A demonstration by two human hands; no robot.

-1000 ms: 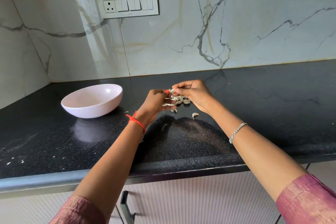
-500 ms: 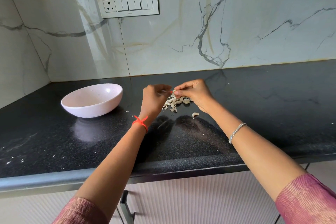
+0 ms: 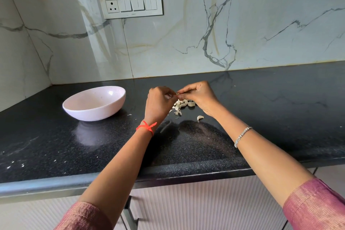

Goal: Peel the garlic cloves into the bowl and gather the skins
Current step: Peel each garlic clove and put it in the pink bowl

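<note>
While left hand (image 3: 158,102) and right hand (image 3: 197,97) are pinching one light, slippery clove (image 3: 177,94) mid-frame, it is probably peeling easiest from its tip.

The bowl (image 3: 94,103) stands on the tabletop (image 3: 280,110), a strip of bare surface between it and the left hand (image 3: 158,102). Both hands pinch a garlic clove (image 3: 177,95) above a garlic heap (image 3: 182,104), closing the gap between them. One loose clove (image 3: 200,118) lies just nearer. Beyond the right hand (image 3: 197,97) the tabletop runs open to the wall (image 3: 261,24).
</note>
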